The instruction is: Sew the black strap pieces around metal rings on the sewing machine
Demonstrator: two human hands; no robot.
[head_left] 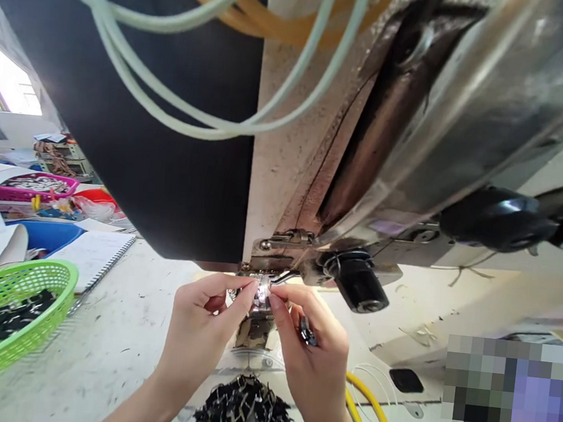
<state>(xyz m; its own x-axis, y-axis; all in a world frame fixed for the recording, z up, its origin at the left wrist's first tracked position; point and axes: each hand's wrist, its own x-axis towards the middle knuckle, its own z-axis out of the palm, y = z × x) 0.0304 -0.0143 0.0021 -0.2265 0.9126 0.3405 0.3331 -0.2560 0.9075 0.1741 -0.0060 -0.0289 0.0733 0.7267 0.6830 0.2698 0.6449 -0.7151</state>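
Both hands meet in the middle at the lit needle area of a sewing machine. My left hand is closed, thumb and forefinger pinched at the left of the bright spot. From the right, my right hand pinches close to the same spot. What lies between the fingertips is too small and glaring to make out. A small dark, shiny metal object shows under the curled fingers of my right hand. Below the hands lies a heap of small black pieces with pale strips.
A green basket with black pieces stands left, near a spiral notebook, a blue container and a pink basket. Pale tubes loop overhead. A black knob juts out right of the hands; a yellow hose lies lower right.
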